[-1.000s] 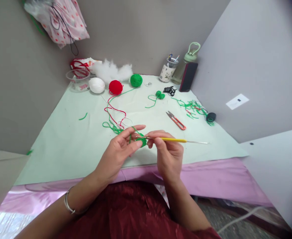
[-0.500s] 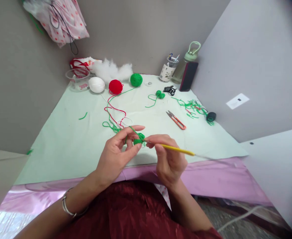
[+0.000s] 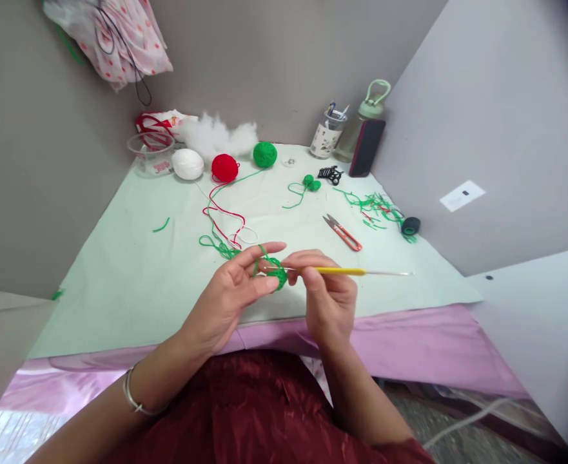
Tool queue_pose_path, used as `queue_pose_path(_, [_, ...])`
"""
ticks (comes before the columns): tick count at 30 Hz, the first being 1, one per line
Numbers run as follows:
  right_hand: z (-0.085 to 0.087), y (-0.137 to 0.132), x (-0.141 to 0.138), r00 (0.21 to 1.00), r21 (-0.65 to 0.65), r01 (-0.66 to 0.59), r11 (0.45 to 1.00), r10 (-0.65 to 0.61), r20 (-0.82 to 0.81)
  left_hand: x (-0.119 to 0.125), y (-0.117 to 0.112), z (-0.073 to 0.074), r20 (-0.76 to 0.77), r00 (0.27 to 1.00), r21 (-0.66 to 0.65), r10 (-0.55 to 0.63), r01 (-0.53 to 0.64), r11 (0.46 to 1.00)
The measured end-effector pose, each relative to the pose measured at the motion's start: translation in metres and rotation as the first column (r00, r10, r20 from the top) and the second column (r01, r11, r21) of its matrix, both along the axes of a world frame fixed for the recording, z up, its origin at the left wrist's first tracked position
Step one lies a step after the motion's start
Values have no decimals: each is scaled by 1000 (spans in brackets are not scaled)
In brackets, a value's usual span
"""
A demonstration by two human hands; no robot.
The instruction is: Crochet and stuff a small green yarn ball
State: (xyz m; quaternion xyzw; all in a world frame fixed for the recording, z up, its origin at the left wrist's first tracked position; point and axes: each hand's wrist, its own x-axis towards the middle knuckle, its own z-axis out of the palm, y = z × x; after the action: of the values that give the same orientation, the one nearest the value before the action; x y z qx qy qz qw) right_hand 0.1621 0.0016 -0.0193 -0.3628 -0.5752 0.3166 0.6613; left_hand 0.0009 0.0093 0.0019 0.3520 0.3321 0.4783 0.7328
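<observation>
My left hand (image 3: pixel 230 290) pinches a small green crochet piece (image 3: pixel 277 273) between thumb and fingers, with green yarn looped over the raised index finger. In my right hand (image 3: pixel 329 290) is a yellow-handled crochet hook (image 3: pixel 342 270), held like a pen and nearly level. Its thin metal end reaches left across the crochet piece. The other metal tip sticks out to the right, in the air. Loose green yarn (image 3: pixel 218 247) lies bunched on the table behind my left hand, beside red yarn (image 3: pixel 235 225) and white yarn strands.
Along the back sit a white yarn ball (image 3: pixel 187 165), a red ball (image 3: pixel 224 168), a green ball (image 3: pixel 265 155) and fluffy stuffing (image 3: pixel 220 135). Orange thread snips (image 3: pixel 344 233) lie right of centre, near green scraps (image 3: pixel 373 206). A bottle (image 3: pixel 354 132) and a phone (image 3: pixel 367 148) stand back right.
The crochet hook has swung from slanting down rightward to nearly level, its tip now further left across the crochet piece. The green piece has turned and shifted slightly right in my left hand.
</observation>
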Motion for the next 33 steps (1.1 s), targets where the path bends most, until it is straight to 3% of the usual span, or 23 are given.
queue_pose_path(3, [0, -3, -3, 985, 59, 70, 996, -78, 155, 5, -2, -1, -46, 997, 53, 61, -59, 997])
queue_pose_path(5, [-3, -6, -4, 939, 194, 125, 973, -179, 294, 7, -3, -3, -38, 995, 47, 93, -92, 995])
queue_pose_path(7, [-5, -8, -3, 867, 353, 155, 923, -298, 399, 7, -2, -4, 17, 999, -23, 44, -43, 999])
queue_pose_path(9, [-5, -8, -1, 853, 388, 172, 905, -334, 402, 5, 1, -4, 93, 995, -129, -33, 45, 991])
queue_pose_path(12, [-1, -6, 2, 964, 167, 161, 973, -191, 185, 2, 4, -3, 145, 989, -185, -44, 70, 980])
queue_pose_path(15, [2, -2, 3, 999, -10, 21, 1000, -21, -48, 2, 3, -1, 73, 997, -80, 24, -18, 997])
queue_pose_path(19, [1, -1, 1, 997, -100, -49, 994, 43, -61, 4, -1, -2, -63, 998, 66, 28, -24, 998])
queue_pose_path(25, [3, 1, 2, 975, -161, -107, 981, 72, -212, -3, -3, -5, -152, 988, 101, 1, 15, 995])
queue_pose_path(29, [6, -5, 4, 1000, -66, -14, 998, 12, -29, -5, -4, -4, -199, 978, 191, 60, -21, 981])
queue_pose_path(33, [1, -11, 4, 931, 228, 66, 971, -142, 335, 0, -7, -1, -297, 939, 247, 173, -99, 964])
